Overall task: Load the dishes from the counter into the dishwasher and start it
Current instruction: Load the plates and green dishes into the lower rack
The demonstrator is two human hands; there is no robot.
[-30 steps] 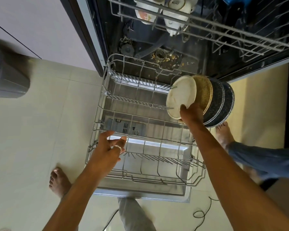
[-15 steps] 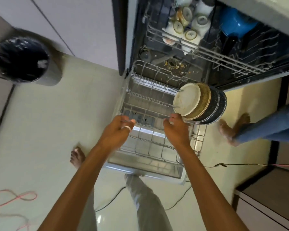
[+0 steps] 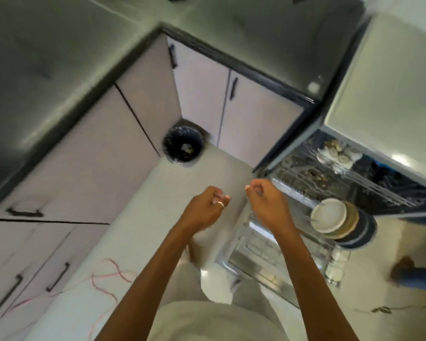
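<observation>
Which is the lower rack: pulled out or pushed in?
Pulled out: the lower rack extends outside the dishwasher, plates standing in it.

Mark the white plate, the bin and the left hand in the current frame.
white plate point(image 3: 328, 214): head view, middle of its pale face.
bin point(image 3: 172, 145): head view, dark inner wall, left side.
left hand point(image 3: 203, 212): head view, back of the hand.

Four plates point(image 3: 328, 215) stand in the dishwasher point(image 3: 246, 265); it has two racks, a lower rack point(image 3: 335, 264) and an upper rack point(image 3: 354, 178); two hands, left hand point(image 3: 202, 211) and right hand point(image 3: 268, 205), hover by the dishwasher's left side; one bin point(image 3: 182, 146) sits farther left; five cabinet handles point(image 3: 233, 91) show; the cups are too blurred to count.
</observation>
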